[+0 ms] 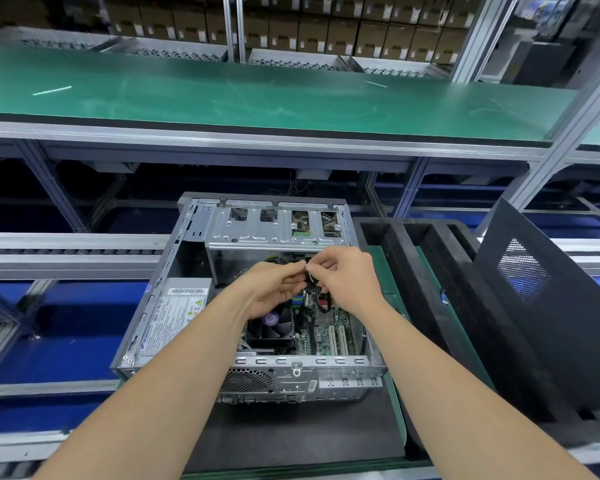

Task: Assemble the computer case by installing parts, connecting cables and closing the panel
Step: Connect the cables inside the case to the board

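An open grey computer case (174,271) lies on its side on a dark mat, showing the power supply (172,317), a black CPU fan (271,329) and the green motherboard (329,329). Both hands meet above the motherboard. My left hand (274,289) and my right hand (343,278) pinch a bundled black cable (321,301) between their fingertips, and its loop hangs down toward the board. A silver drive cage (274,223) spans the far end of the case. The black side panel (548,306), with a mesh vent, leans at the right.
Black foam trays (430,271) sit between the case and the panel. A green conveyor belt (257,95) runs across the back. Roller rails (66,252) extend left, with blue surfaces (66,341) below. Stacked cardboard boxes (326,32) fill the far shelves.
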`<state>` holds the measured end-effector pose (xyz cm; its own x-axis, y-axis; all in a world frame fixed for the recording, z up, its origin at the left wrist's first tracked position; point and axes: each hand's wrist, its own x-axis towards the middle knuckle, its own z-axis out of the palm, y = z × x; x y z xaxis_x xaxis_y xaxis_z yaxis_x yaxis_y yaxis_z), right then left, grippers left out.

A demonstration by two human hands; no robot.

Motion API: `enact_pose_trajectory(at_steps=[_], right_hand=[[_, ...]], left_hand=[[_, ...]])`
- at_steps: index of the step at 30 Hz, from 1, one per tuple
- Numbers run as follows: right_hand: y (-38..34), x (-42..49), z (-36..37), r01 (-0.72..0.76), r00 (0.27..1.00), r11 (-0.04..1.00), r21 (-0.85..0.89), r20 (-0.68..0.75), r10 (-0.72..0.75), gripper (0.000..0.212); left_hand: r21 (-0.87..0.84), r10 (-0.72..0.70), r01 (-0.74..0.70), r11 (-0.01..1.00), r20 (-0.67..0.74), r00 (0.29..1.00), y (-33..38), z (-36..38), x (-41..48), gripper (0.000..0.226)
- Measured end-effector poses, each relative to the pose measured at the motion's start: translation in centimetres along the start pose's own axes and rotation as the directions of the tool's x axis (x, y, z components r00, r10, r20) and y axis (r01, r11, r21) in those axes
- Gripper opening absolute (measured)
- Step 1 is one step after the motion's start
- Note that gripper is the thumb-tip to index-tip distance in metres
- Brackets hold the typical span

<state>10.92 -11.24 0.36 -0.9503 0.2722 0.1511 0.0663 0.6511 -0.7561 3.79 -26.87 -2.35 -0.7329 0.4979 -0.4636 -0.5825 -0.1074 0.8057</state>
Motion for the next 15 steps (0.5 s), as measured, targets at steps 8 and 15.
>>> enact_pose_trajectory(at_steps=[8, 15], right_hand=[[-0.21, -0.09, 0.42, 0.146, 0.989, 0.969, -0.199, 0.005, -0.148, 0.008], [0.16, 0.0, 0.96, 0.133, 0.991, 0.966, -0.224, 0.04, -0.127, 0.009]], left_hand=[[0.088, 0.057, -0.05, 0.995, -0.08, 0.995, 0.36, -0.15, -0.25, 0.018], [0.148, 0.129, -0.085, 0.985, -0.325, 0.937, 0.37, 0.02, 0.12, 0.01]])
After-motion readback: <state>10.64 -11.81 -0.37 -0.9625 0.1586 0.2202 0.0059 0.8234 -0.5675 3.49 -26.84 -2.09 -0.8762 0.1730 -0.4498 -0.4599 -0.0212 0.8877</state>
